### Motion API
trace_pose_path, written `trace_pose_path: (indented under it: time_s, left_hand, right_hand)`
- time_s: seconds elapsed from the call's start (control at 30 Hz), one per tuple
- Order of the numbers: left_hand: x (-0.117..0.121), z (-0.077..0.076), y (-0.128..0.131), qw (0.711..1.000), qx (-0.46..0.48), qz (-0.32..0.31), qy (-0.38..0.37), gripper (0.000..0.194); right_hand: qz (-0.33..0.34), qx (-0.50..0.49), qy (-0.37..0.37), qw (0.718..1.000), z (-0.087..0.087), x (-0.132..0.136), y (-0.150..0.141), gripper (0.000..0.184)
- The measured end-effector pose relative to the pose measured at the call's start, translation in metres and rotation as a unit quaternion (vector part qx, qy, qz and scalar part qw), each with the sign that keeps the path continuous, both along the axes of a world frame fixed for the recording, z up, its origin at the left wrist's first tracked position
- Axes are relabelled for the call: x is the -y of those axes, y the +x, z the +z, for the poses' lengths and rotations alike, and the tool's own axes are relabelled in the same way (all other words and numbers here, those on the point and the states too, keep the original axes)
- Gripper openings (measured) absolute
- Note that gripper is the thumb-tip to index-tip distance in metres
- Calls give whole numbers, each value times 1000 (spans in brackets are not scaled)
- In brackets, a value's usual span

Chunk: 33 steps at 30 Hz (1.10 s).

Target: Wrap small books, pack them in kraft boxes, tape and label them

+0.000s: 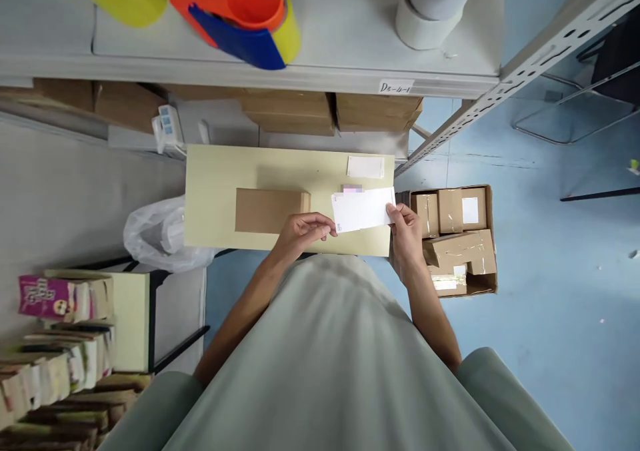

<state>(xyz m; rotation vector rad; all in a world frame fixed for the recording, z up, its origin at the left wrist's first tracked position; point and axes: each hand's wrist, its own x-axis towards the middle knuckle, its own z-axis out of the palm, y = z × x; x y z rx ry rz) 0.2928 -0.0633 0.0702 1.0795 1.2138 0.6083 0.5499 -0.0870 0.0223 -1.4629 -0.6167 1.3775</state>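
A white paper label [364, 209] with small print near its left end is held above the cream table. My right hand [406, 230] pinches its right end between thumb and fingers. Bent fingers of my left hand [306, 232] close at the label's lower left corner; their exact contact there is too small to make out. Left of the label, a closed brown cardboard box [270, 210] lies on the table [215, 171]. Another white label [365, 167] lies flat near the table's far right corner. Just beyond the held label is a small pinkish, blurred patch.
Above the table, a grey shelf [345, 31] carries an orange and blue tape dispenser [240, 18], yellow tape and white rolls [430, 18]. At right stands an open carton [493, 244] of small boxes. A plastic bag [150, 234] and stacked books [60, 358] are at left.
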Motion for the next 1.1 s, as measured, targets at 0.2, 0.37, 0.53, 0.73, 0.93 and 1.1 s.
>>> trace_pose_path:
  time_s: [0.2, 0.37, 0.53, 0.73, 0.93, 1.1]
  left_hand:
    - [23, 18, -13, 998, -19, 51, -8, 23]
    - [34, 23, -25, 998, -20, 62, 6, 27]
    - [43, 30, -31, 998, -19, 60, 15, 27]
    - [51, 32, -34, 997, -26, 66, 16, 28]
    - [58, 33, -41, 997, -24, 65, 31, 27]
    - [67, 31, -50, 995, -28, 72, 57, 23]
  right_hand:
    - [66, 21, 29, 997, 20, -7, -18, 54]
    - [85, 27, 42, 995, 22, -8, -30, 51]
    - [111, 27, 59, 992, 23, -6, -35, 49]
    - [116, 35, 51, 991, 23, -4, -39, 50]
    - [137, 40, 53, 988, 19, -4, -50, 50]
    - [218, 147, 64, 963, 9, -2, -75, 45]
